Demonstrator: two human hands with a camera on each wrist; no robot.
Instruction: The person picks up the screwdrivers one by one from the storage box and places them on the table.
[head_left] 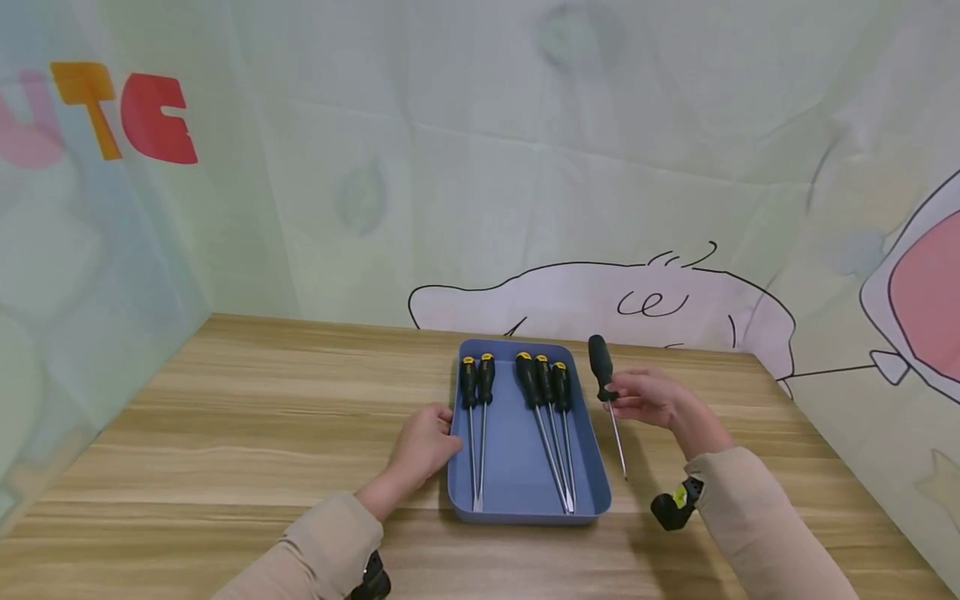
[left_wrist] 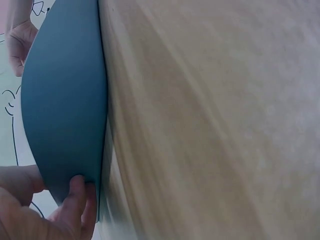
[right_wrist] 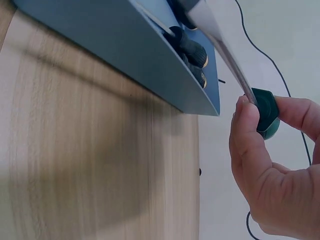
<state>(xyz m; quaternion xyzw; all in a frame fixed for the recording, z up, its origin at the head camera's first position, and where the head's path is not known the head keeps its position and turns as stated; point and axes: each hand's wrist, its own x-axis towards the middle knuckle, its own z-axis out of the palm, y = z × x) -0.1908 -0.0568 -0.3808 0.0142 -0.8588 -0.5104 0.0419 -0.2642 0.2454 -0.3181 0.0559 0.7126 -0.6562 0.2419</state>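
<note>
A blue rectangular tray (head_left: 506,467) lies on the table in the head view. My left hand (head_left: 426,442) holds its left wall, with the thumb at the rim and fingers (left_wrist: 75,200) against the outer side in the left wrist view. Beyond the tray's right side, my right hand (head_left: 651,398) pinches a screwdriver (head_left: 601,360) at the lower end of its dark handle. That screwdriver stands nearly upright, its shaft pointing down; its blade is closest to the camera in the right wrist view. Inside the tray, two black-handled screwdrivers (head_left: 487,379) lie at the left and three more screwdrivers (head_left: 528,382) at the right, handles away from me.
The wooden table (head_left: 247,433) extends to both sides of the tray. A printed backdrop (head_left: 480,183) with letters and cartoon drawings rises behind the table and at both sides. Each wrist carries a black camera (head_left: 675,504).
</note>
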